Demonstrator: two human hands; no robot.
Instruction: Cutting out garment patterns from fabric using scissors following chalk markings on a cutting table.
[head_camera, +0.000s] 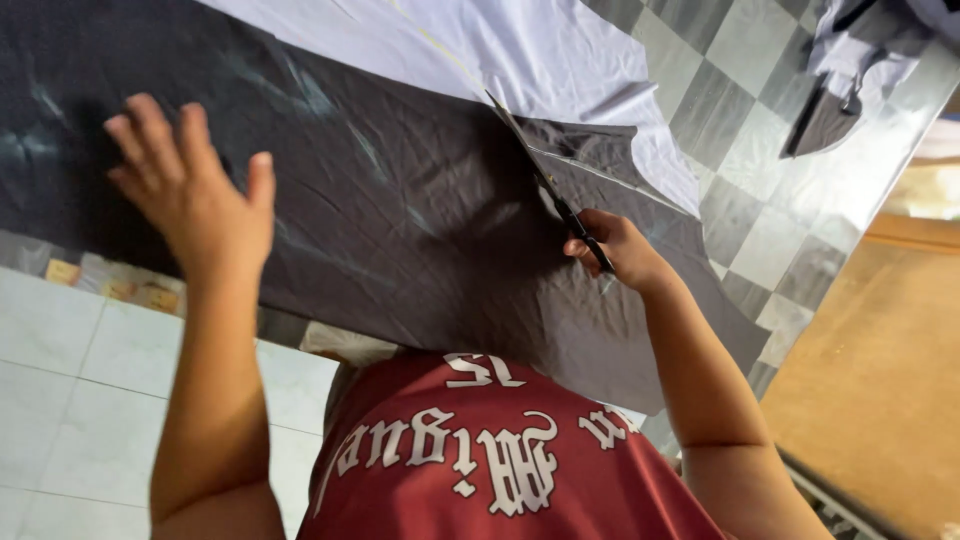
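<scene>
In the head view, we looked down over our red shirt (500, 470) at a counter (770, 230) covered in a grey-and-white chequered sheet. A large piece of dark cloth (380, 210) lay spread across it, its near edge hanging over the counter's edge toward us. A white cloth (540, 50) lay at the far side, seemingly under the dark one, though we could not tell for certain.

Our left hand (190, 190) was open, fingers spread, flat over the dark cloth near its left part; whether the palm pressed down or hovered just above, we could not tell. Our right hand (615, 250) was closed around the handles of the scissors (550, 180), whose blades pointed away from us along a cut line in the dark cloth. The blades looked nearly together, their tips close to the border between dark and white cloth.

As for progress, we judged the cut well under way: to the right of the scissors a section of dark cloth (640, 190) already had a curved, shaped edge and lay partly parted from the main piece. The broad stretch under and around the left hand showed no cuts at all.

Further off, at the top right, more scraps of cloth (840, 90) lay on the counter. A pale tiled floor (60, 400) showed at lower left.
</scene>
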